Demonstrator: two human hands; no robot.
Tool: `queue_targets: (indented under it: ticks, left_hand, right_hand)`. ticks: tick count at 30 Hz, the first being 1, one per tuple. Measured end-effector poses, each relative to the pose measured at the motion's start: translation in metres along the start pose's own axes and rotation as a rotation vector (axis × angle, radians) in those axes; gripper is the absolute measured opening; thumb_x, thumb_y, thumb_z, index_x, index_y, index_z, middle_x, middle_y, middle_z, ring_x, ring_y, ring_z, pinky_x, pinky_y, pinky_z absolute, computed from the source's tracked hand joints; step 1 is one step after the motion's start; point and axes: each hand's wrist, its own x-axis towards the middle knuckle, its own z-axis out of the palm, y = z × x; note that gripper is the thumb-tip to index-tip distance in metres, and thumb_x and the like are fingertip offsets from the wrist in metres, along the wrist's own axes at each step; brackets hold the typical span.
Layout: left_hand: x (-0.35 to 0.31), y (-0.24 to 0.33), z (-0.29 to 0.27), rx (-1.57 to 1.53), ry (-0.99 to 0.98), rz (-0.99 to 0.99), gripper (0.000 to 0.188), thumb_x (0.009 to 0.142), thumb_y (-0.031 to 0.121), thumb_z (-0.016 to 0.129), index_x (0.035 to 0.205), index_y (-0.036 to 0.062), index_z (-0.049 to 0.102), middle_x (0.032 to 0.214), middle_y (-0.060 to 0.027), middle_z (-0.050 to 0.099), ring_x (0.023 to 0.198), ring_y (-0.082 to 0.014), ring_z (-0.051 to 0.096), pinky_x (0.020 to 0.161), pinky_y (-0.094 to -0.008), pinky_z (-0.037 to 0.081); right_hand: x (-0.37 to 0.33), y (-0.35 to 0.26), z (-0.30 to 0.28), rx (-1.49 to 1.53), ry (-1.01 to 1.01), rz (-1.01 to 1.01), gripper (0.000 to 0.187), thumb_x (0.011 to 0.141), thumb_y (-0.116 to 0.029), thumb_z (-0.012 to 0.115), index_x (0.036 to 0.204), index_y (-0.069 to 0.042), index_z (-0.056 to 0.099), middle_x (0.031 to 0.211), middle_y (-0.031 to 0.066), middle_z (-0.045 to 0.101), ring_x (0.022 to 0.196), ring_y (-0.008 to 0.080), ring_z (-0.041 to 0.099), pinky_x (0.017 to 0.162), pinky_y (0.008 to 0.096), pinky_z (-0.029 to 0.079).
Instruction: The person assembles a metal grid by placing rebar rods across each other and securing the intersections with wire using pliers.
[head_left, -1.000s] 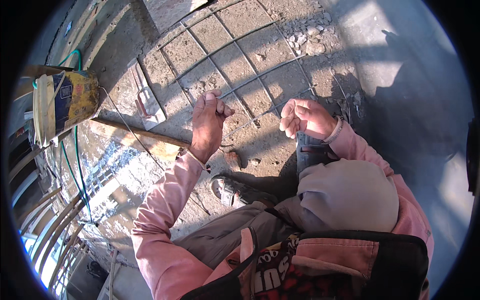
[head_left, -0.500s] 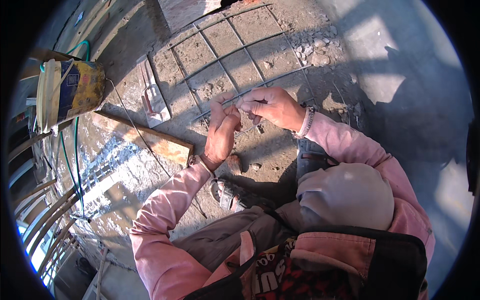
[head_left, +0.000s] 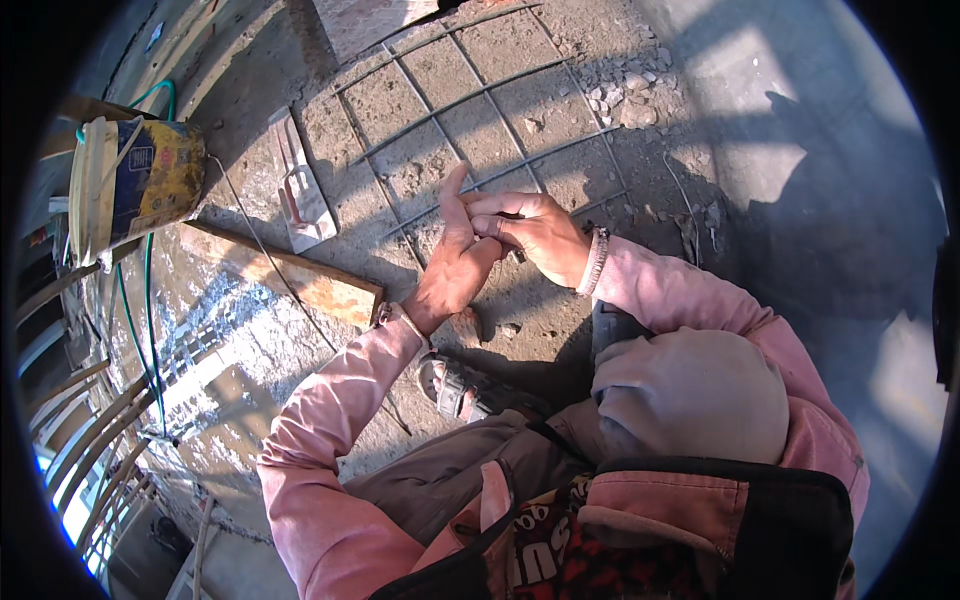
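Note:
A grid of thin steel rods (head_left: 488, 88) lies on the rough ground in front of me. Both my hands meet over its near edge. My left hand (head_left: 452, 275) has its index finger stretched along a rod, while its thumb and other fingers curl in against the right fingertips. My right hand (head_left: 548, 236) is closed in a pinch, thumb against fingers, just right of the left one. Whatever sits between the fingertips is too small or too covered to make out. The lower crossings of the grid are partly hidden behind my hands.
Left of the grid lies a metal trowel-like float (head_left: 303, 200). A wooden plank (head_left: 320, 285) runs nearer me, with a thin bent rod (head_left: 262, 245) across it. A yellow and blue bucket (head_left: 160, 180) stands at far left. Gravel (head_left: 630, 95) is scattered beyond the grid's right side.
My left hand has turned and shifted slightly right, its index finger now straightened forward. My right hand has moved a little nearer and left, and the fingertips overlap more.

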Motion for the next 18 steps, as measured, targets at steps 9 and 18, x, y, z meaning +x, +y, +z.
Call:
queue_targets:
  ticks: [9,18]
  left_hand:
    - [-0.013,-0.003,-0.006,0.141,0.012,0.08,0.042,0.09,0.015,0.059,0.127,0.0018,0.046,0.118,-0.0129,0.052,0.104,-0.0186,0.054,0.089,-0.031,0.045]
    - [-0.044,-0.036,0.023,0.654,-0.182,0.227,0.013,0.082,0.012,0.066,0.094,0.0078,0.067,0.08,-0.0095,0.06,0.072,-0.0219,0.062,0.063,-0.0343,0.049]
  right_hand:
    - [-0.018,0.007,-0.031,-0.113,-0.133,0.095,0.014,0.092,-0.016,0.051,0.098,-0.005,0.058,0.084,0.0016,0.059,0.077,0.0098,0.057,0.073,0.026,0.048]
    - [-0.067,0.05,-0.053,0.062,-0.276,0.539,0.021,0.092,-0.018,0.054,0.105,-0.001,0.058,0.072,-0.0013,0.048,0.056,0.0048,0.038,0.05,0.0214,0.034]
